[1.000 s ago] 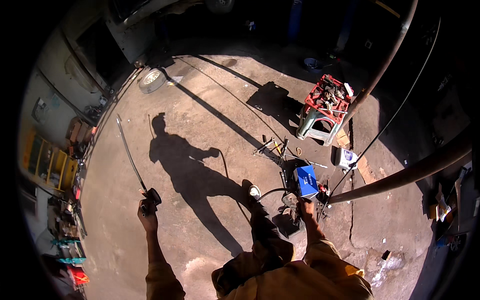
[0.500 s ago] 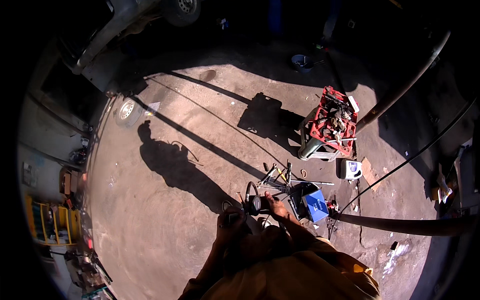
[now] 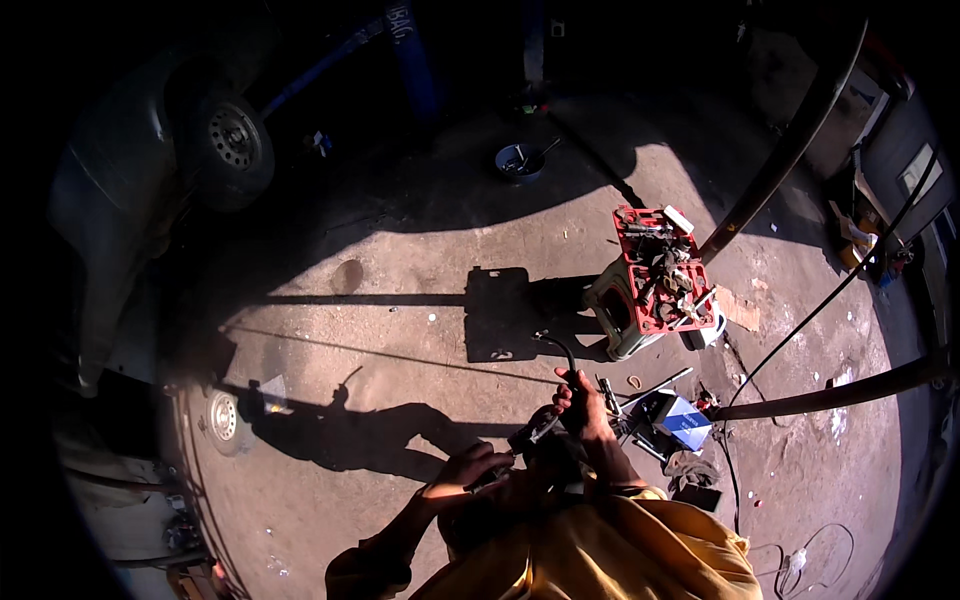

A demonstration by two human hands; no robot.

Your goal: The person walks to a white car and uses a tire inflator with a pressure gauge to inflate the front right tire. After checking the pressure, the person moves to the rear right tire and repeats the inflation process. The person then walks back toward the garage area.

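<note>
In front of my body I hold what looks like a tire inflator [image 3: 535,430], dark, with a round part like a gauge and a short black hose. My left hand [image 3: 468,468] is closed around its handle end. Higher up and to the right, my right hand [image 3: 585,405] grips the black hose [image 3: 568,354], whose curved free end points up and to the left over the floor. Shadow hides part of the inflator's body between my hands.
Right of my hands, a blue box [image 3: 685,422] lies among metal tools. Beyond it, a red tool case [image 3: 640,285] full of tools rests on a stool [image 3: 625,340]. A dark basin [image 3: 519,162], a wheel [image 3: 225,420], a raised vehicle's tire [image 3: 232,145] and a thick pipe [image 3: 840,392] surround the area.
My view has turned left, and the vehicle's tire shows larger. My right hand has moved up onto the hose and raised its end; my left hand still holds the inflator.
</note>
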